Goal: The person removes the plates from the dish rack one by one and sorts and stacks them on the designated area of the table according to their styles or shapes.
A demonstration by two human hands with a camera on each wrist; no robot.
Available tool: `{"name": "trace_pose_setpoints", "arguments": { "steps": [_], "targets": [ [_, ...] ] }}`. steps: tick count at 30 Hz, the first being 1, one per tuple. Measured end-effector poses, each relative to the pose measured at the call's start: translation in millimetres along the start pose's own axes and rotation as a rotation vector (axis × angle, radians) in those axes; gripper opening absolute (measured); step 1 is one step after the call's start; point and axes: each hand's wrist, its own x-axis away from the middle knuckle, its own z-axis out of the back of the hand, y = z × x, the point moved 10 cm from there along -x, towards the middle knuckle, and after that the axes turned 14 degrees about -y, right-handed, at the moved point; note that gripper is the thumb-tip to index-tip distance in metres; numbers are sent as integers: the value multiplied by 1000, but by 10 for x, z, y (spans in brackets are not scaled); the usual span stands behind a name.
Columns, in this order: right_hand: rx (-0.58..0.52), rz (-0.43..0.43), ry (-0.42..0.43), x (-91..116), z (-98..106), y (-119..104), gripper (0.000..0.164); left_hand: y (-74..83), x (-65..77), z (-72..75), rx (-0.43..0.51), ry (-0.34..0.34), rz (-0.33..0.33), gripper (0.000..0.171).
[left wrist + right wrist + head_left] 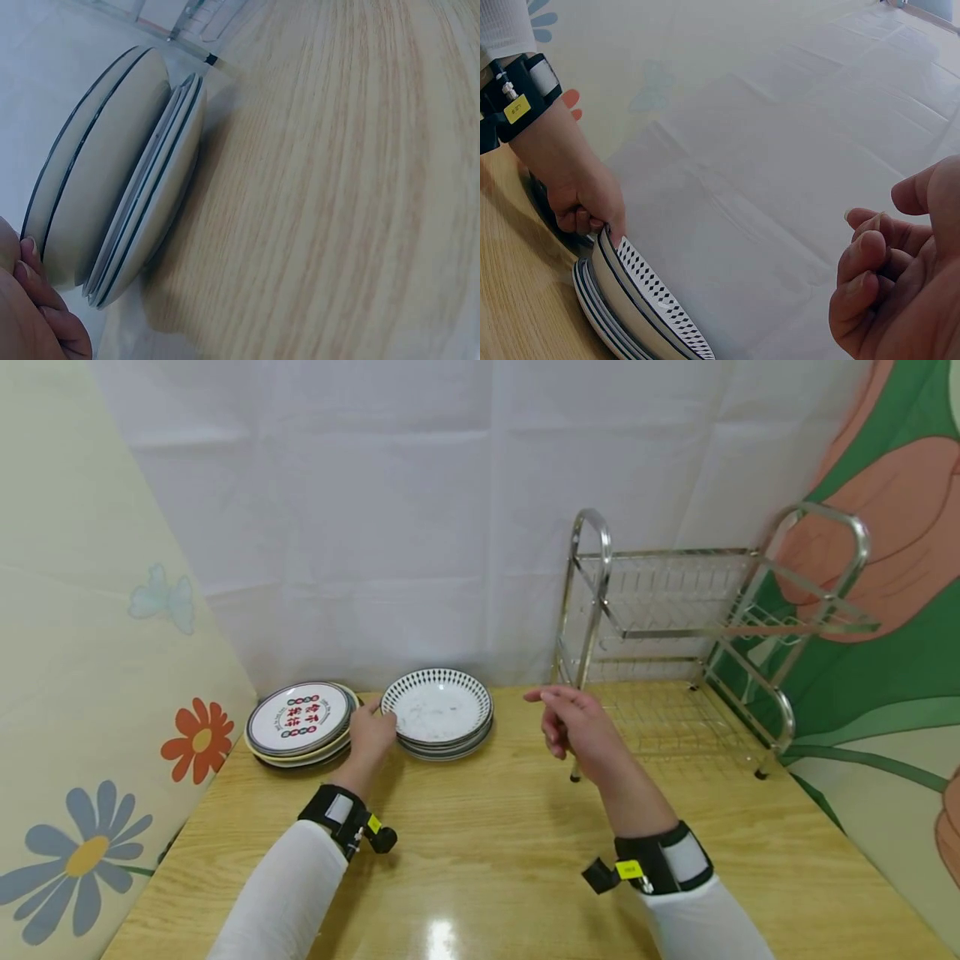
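Note:
My left hand [371,737] pinches the left rim of the top deep plate [440,707], which is white with a black diamond border. In the left wrist view, two dark rims show on the upper plates [105,150], which sit over flatter stacked plates [154,202]. In the right wrist view, the left thumb is inside the rim and the fingers are curled beneath it. Whether one or two plates are in the grip is unclear. My right hand [576,727] hovers over the table left of the metal rack, fingers loosely curled around nothing.
A second stack of plates [300,718], its top one bearing red lettering, stands at the left by the wall. The two-tier metal dish rack [690,631] stands at the right on the wooden table [480,860]. White cloth [375,527] hangs behind.

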Motion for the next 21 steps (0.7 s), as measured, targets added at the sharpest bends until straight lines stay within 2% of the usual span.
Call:
{"name": "trace_pose_setpoints", "arguments": {
  "steps": [11,21],
  "targets": [
    [-1,46,-20,-49,-92,-71,34,-56,50,107,14,23,-20,53],
    [-1,37,1,-78,-70,-60,34,19,114,70,78,21,-84,51]
  ]
}}
